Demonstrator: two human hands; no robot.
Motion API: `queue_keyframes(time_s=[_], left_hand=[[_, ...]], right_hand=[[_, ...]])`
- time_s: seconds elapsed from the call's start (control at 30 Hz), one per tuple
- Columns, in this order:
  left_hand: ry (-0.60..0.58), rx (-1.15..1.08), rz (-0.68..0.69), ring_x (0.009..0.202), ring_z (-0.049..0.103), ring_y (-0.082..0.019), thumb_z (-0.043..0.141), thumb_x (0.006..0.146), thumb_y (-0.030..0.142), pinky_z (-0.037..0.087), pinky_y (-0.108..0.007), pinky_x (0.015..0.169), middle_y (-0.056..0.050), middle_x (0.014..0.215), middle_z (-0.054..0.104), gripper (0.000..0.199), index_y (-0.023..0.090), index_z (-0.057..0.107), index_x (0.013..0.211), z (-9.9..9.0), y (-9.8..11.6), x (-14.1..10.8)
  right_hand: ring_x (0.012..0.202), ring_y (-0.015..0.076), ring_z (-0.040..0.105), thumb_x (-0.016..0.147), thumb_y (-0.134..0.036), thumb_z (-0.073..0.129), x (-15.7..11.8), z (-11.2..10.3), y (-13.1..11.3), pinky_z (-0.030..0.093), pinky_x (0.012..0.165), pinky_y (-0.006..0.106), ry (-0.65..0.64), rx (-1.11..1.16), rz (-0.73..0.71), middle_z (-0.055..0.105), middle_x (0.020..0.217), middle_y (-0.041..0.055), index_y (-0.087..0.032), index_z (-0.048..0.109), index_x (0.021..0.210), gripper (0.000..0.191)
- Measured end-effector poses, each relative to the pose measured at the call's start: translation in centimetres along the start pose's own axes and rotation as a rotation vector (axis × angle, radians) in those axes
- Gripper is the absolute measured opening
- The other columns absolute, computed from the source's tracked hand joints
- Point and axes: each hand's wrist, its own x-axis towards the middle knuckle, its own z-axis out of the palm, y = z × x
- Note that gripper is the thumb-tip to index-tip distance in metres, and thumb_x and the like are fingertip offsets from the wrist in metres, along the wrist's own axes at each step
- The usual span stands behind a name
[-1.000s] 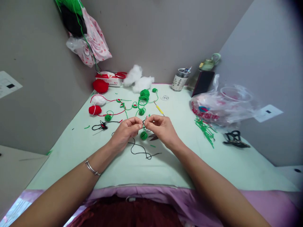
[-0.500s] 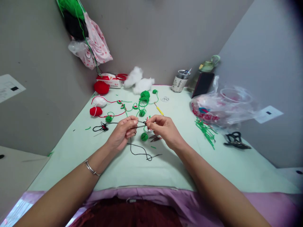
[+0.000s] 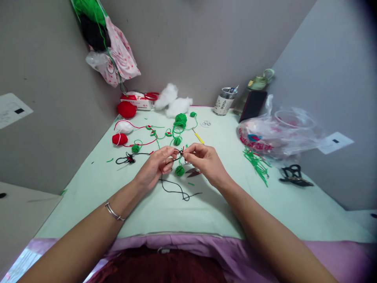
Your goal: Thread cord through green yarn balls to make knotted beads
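Between my two hands runs a black cord [image 3: 176, 158], looped and crossing near the right fingertips. My left hand [image 3: 156, 165] pinches part of it between thumb and forefinger, with the other fingers curled. The thumb and forefinger of my right hand [image 3: 204, 161] are closed on the cord where the strands meet. A loose black cord tail [image 3: 176, 192] curls on the table below. Just under the hands lie a small green ball [image 3: 179, 170] and the dark blades of small snips [image 3: 193, 172], partly behind my right hand. A black cord bundle [image 3: 129, 158] lies to the left.
Red yarn balls [image 3: 126, 109], a white ball [image 3: 124, 126] and a green yarn ball [image 3: 180, 120] lie farther back, with a yellow-handled hook [image 3: 199, 138]. To the right are green yarn scraps [image 3: 257, 167], a plastic bag [image 3: 265, 135] and a black clip [image 3: 294, 175]. A pen jar [image 3: 224, 103] stands behind.
The cord strands, stretched straight between my hands before, now bow into a looser loop. My left fingers have shifted and opened slightly; my right hand stays in place.
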Motion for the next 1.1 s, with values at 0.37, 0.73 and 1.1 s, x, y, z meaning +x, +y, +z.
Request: queue_keyframes(time_s=[0.37,0.73,1.1], left_hand=[[0.099,0.158,0.065,0.05,0.031,-0.003,0.074,0.081,0.031,0.025,-0.017,0.047,0.005,0.065,0.044,0.017,0.016,0.065,0.084,-0.4,-0.9,0.4],[-0.01,0.168,0.037,0.059,0.038,-0.006,0.076,0.079,0.027,0.031,-0.019,0.052,0.002,0.077,0.053,0.015,0.016,0.065,0.079,-0.1,-0.5,0.1],[-0.09,-0.258,0.037,0.045,0.034,-0.002,0.075,0.082,0.023,0.033,-0.013,0.043,0.005,0.065,0.051,0.014,0.016,0.062,0.083,-0.8,0.5,0.2]], right_hand=[[0.058,0.0091,0.044,0.082,-0.043,0.066,-0.1,0.0,0.6,0.035,0.05,0.022,-0.05,-0.102,-0.013,0.057,0.072,-0.0005,-0.016,0.069,0.083,0.027],[0.055,0.0072,0.038,0.073,-0.016,0.059,0.0,0.5,1.0,0.032,0.053,0.023,0.14,-0.312,-0.171,0.056,0.073,-0.0025,-0.017,0.056,0.067,0.007],[0.059,0.0088,0.045,0.077,-0.027,0.064,1.4,-1.7,1.5,0.031,0.052,0.023,0.176,-0.084,-0.085,0.059,0.071,-0.0019,-0.017,0.065,0.073,0.011]])
